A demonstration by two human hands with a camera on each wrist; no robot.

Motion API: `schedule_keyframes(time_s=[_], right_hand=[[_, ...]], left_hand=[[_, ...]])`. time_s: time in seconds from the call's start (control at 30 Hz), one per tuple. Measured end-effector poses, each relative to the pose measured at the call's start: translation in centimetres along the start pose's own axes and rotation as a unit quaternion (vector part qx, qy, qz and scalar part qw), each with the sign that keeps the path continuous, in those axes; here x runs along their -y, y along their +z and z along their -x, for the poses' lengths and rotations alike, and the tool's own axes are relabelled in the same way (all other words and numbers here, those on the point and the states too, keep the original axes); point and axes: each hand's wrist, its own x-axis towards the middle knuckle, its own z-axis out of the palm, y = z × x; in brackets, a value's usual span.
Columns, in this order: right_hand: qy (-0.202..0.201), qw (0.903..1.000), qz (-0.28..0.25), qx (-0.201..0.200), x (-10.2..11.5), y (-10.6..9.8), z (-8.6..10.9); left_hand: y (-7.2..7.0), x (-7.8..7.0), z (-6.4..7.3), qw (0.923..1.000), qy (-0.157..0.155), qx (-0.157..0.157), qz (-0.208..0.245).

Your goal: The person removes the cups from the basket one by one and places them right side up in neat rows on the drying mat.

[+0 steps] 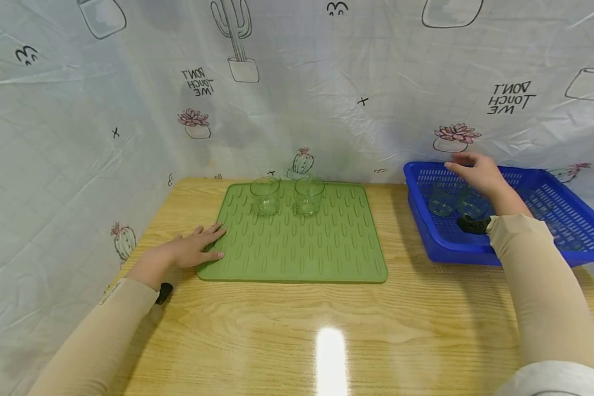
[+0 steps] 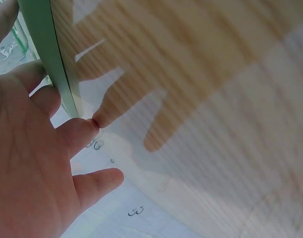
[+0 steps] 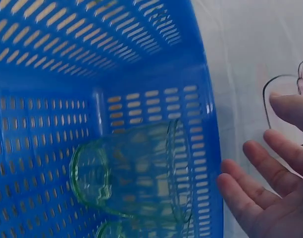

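Observation:
Two clear, green-tinted glasses stand upright side by side near the back edge of a green ribbed drying mat: a left glass and a right glass. My left hand rests with spread fingers on the mat's left edge; in the left wrist view its fingers lie at the mat's green rim. My right hand is above the blue basket, fingers relaxed and holding nothing. Below it, a glass stands in the basket, apart from the fingers, with another glass partly showing beside it.
More glasses are in the basket's right part, seen dimly. A printed white sheet hangs behind and to the left of the wooden table. Each wrist wears a dark strap.

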Motion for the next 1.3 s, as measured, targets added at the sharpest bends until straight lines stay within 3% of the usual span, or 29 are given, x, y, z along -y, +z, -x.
schedule_keyframes(time_s=[0.5, 0.83, 1.13, 1.3], right_hand=[[0.028, 0.9952, 0.079, 0.050, -1.6, -0.4, -0.4], [0.029, 0.9941, 0.090, 0.053, -1.5, -0.4, -0.2], [0.045, 0.9906, 0.091, 0.092, -1.8, -0.8, -0.2], [0.042, 0.9868, 0.116, 0.105, -2.0, -0.9, -0.1]], left_hand=[[0.1, 0.1, -0.1, 1.0000, 0.003, -0.002, -0.006], [-0.1, -0.2, 0.1, 1.0000, -0.005, 0.003, 0.004], [0.0, -0.2, 0.1, 1.0000, -0.002, 0.001, -0.001], [0.0, -0.3, 0.1, 1.0000, -0.003, 0.002, 0.001]])
